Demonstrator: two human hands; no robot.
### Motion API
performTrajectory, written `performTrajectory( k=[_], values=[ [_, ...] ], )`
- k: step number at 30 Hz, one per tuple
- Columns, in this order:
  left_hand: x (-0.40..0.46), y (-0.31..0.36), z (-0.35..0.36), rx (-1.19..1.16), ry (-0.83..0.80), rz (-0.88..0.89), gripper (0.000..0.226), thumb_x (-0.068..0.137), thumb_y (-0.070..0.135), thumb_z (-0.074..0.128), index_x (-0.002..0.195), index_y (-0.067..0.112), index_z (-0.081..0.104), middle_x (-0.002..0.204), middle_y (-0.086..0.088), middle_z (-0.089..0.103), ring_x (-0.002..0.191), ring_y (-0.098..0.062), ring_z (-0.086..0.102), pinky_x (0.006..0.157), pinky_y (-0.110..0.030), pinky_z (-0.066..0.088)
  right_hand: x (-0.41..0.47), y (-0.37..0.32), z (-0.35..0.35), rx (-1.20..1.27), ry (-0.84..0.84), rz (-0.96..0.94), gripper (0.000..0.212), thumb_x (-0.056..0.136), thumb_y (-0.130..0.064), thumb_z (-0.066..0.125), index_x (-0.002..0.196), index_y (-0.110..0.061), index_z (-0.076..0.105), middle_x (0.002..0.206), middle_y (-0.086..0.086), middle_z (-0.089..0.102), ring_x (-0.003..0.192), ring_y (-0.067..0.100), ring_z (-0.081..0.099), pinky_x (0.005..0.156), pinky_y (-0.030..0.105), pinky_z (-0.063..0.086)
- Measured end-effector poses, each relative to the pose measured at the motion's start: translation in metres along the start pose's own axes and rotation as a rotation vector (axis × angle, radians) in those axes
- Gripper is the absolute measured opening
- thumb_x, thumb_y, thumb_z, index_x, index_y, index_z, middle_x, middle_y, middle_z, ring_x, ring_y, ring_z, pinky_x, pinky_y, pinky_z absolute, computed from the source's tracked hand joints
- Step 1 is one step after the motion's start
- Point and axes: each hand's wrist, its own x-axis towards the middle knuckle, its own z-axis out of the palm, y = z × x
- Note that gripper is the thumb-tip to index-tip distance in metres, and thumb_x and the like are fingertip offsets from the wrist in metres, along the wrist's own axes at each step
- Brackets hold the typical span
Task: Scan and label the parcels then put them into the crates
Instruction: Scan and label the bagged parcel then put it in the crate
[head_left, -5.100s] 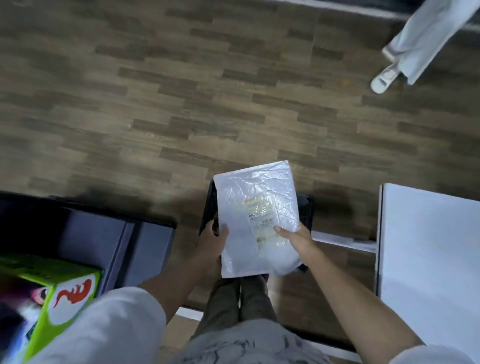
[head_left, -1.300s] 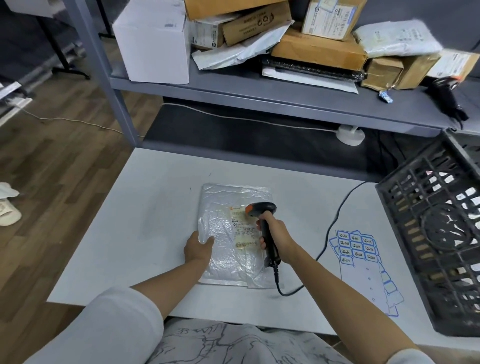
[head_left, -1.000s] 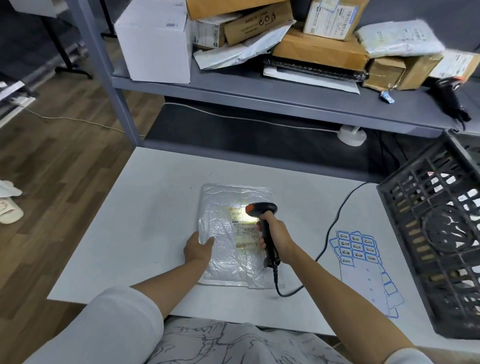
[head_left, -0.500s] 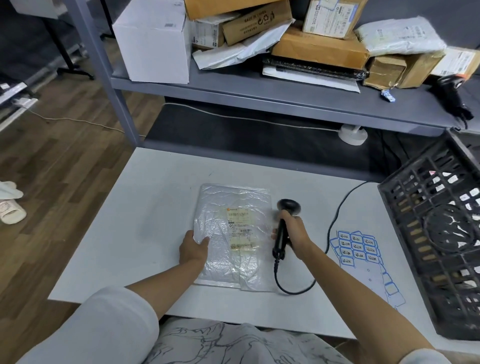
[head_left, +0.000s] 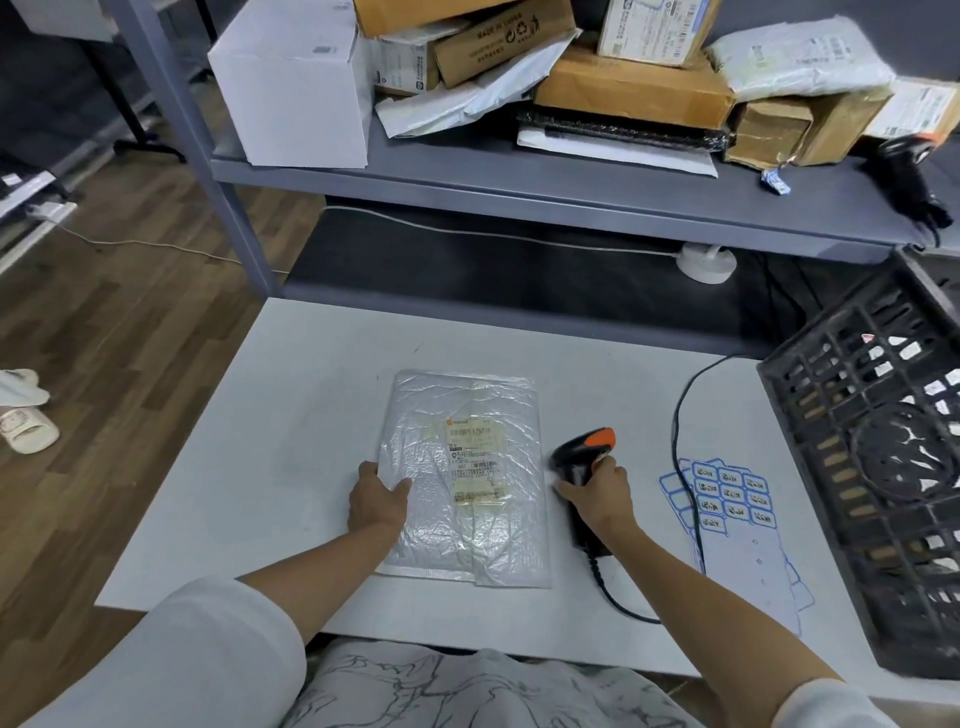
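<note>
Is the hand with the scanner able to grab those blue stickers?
Probably not yet: the right hand is wrapped around the barcode scanner. The blue sticker sheet lies uncovered just beside it, so only the scanner hinders it.

— What sort of place is being shown here?
— A parcel-sorting workroom: a grey metal shelf (head_left: 519, 182) is piled with cardboard boxes (head_left: 631, 91) and mailers, a sheet of blue labels (head_left: 737, 509) is laid on the white table (head_left: 270, 415), and a black crate (head_left: 872, 467) is set alongside.
</note>
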Motion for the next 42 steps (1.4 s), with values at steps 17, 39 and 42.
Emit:
performTrajectory(
  k=[17,39,42],
  values=[
    [-0.004,0.006,0.012,0.244,0.068,-0.025,0.055,0.09,0.021,0.061,0.133,-0.004,0.038,0.129,-0.029,0.046,0.122,-0.042,0.043,0.098,-0.047,0.039,0.009,0.13,-0.1,0.021,0.347,0.416,0.041,0.093,-0.014,0.055,0.126,0.009,0.045,0.125,0.036,0.044,0.117,0.048,0.043,0.095,0.048,0.038],
    [-0.007,0.014,0.021,0.245,0.1,-0.069,0.053,0.09,0.018,0.061,0.129,-0.007,0.037,0.13,-0.029,0.043,0.122,-0.042,0.041,0.099,-0.048,0.037,0.083,0.26,-0.109,0.225,0.201,0.682,0.089,0.05,-0.039,0.09,0.121,-0.002,0.051,0.115,0.02,0.061,0.107,0.039,0.057,0.093,0.047,0.048],
    [-0.006,0.015,0.02,0.243,0.095,-0.073,0.054,0.09,0.018,0.061,0.129,-0.008,0.036,0.131,-0.029,0.042,0.123,-0.042,0.04,0.1,-0.048,0.037,0.041,0.207,-0.126,0.257,0.27,0.619,0.062,0.061,-0.028,0.087,0.111,-0.003,0.059,0.098,0.018,0.066,0.091,0.037,0.061,0.086,0.048,0.052]
  ],
)
